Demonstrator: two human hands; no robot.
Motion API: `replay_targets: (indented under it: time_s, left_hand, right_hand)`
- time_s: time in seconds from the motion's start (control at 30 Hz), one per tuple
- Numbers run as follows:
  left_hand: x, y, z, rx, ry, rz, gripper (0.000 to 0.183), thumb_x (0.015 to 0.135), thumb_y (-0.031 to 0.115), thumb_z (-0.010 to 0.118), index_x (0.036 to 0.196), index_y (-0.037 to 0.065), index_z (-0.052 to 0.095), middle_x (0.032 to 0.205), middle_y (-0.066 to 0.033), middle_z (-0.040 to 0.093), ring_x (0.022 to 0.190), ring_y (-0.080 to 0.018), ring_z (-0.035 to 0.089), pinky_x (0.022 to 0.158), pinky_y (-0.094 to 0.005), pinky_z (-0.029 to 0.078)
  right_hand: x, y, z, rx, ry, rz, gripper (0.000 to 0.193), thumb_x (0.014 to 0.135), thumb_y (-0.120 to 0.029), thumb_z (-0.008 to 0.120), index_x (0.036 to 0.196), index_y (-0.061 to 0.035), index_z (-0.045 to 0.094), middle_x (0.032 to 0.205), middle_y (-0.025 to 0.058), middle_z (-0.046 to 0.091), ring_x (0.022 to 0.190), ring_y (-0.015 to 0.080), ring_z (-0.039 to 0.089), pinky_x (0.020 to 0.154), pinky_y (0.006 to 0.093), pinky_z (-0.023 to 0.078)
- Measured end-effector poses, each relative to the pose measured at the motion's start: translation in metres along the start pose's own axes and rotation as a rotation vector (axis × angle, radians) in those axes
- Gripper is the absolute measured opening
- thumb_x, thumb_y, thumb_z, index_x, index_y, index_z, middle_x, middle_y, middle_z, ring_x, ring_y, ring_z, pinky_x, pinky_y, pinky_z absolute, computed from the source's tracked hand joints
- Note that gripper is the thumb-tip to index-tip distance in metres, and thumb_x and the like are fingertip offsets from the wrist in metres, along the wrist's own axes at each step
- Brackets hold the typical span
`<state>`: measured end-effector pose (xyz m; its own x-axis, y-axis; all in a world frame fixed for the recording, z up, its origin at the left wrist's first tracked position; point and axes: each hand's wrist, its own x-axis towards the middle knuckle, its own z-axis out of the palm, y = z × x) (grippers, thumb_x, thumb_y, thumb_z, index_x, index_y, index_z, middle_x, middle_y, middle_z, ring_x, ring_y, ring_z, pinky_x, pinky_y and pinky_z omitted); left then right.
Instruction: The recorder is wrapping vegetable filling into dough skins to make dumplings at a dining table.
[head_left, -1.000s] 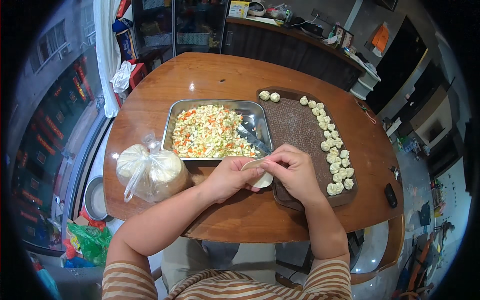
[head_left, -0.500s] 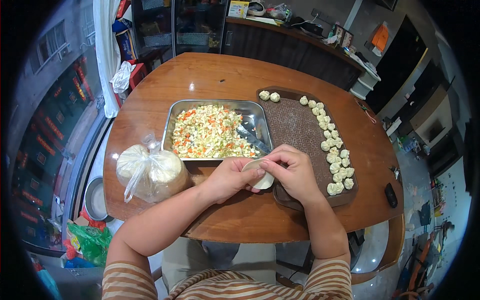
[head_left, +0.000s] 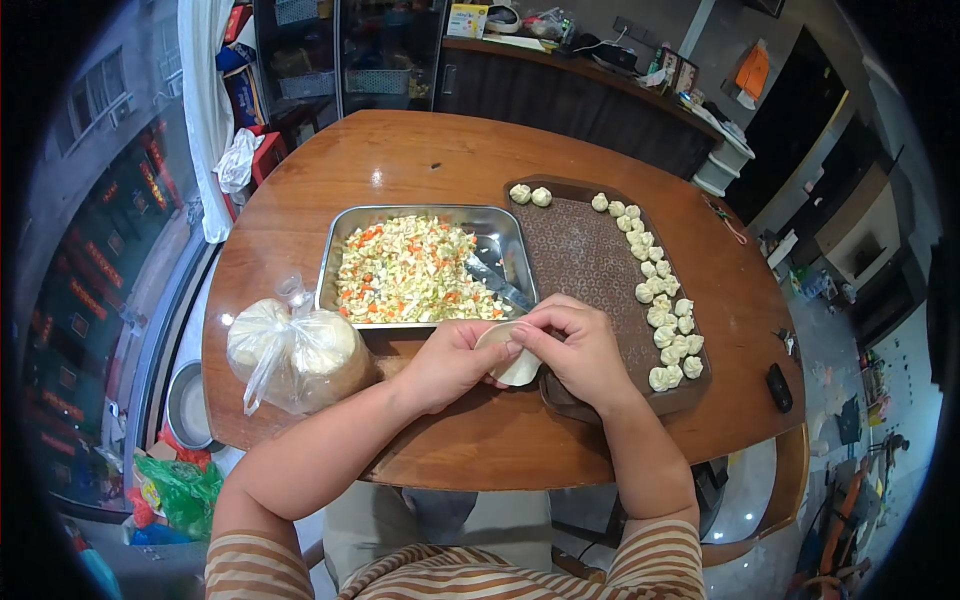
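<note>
A round, pale dough wrapper (head_left: 517, 369) is pinched between my left hand (head_left: 455, 362) and my right hand (head_left: 572, 345). Both thumbs press at its upper edge, over the table's near side. Just beyond my hands sits a steel tray (head_left: 428, 209) of chopped filling (head_left: 410, 268), white, green and orange. A flat metal spatula (head_left: 497, 283) leans in its right part. On the right, a brown tray (head_left: 580, 245) carries small pleated dumplings (head_left: 662, 318), several along its right edge and two at its far left corner.
A tied clear plastic bag of dough wrappers (head_left: 298, 350) rests left of my forearm on the wooden table (head_left: 420, 150). A black oblong object (head_left: 779, 388) lies near the right edge, and scissors (head_left: 727, 222) lie farther back. A metal basin (head_left: 188, 405) stands below the left edge.
My fingers have shifted slightly along the wrapper's upper edge, still pinching it. The whole view has moved a little, so the table things appear slightly farther left.
</note>
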<state>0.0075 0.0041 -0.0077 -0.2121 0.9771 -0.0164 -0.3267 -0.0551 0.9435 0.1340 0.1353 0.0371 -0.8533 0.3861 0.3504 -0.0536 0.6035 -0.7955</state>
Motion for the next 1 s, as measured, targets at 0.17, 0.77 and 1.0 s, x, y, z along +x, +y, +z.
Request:
replay_targets:
  time_s: [0.17, 0.77, 1.0]
  left_hand:
    - [-0.001, 0.003, 0.004, -0.189, 0.018, -0.053, 0.021, 0.094, 0.017, 0.057, 0.108, 0.002, 0.063, 0.094, -0.0026, 0.065, 0.081, -0.0092, 0.062, 0.072, -0.0243, 0.054]
    - [0.001, -0.004, -0.002, -0.047, -0.073, -0.019, 0.022, 0.095, 0.022, 0.057, 0.109, 0.006, 0.063, 0.093, -0.0002, 0.064, 0.081, -0.0063, 0.06, 0.071, -0.0234, 0.052]
    - [-0.002, 0.004, 0.004, -0.209, -0.105, -0.113, 0.026, 0.094, 0.02, 0.057, 0.116, 0.006, 0.059, 0.103, -0.0039, 0.065, 0.093, -0.0121, 0.063, 0.078, -0.028, 0.056]
  right_hand:
    - [-0.001, 0.002, 0.002, 0.065, 0.041, -0.014, 0.01, 0.08, -0.009, 0.069, 0.084, 0.0009, 0.07, 0.078, 0.0068, 0.063, 0.071, 0.0125, 0.06, 0.063, 0.0254, 0.047]
    - [-0.001, -0.001, 0.0, 0.018, -0.006, 0.006, 0.009, 0.081, -0.009, 0.07, 0.085, -0.0004, 0.07, 0.083, 0.0059, 0.064, 0.077, 0.0125, 0.059, 0.069, 0.0253, 0.046]
    - [-0.002, -0.001, 0.002, 0.07, 0.012, 0.024, 0.009, 0.081, -0.009, 0.071, 0.084, -0.0002, 0.07, 0.083, 0.0054, 0.064, 0.077, 0.0115, 0.059, 0.069, 0.0249, 0.046]
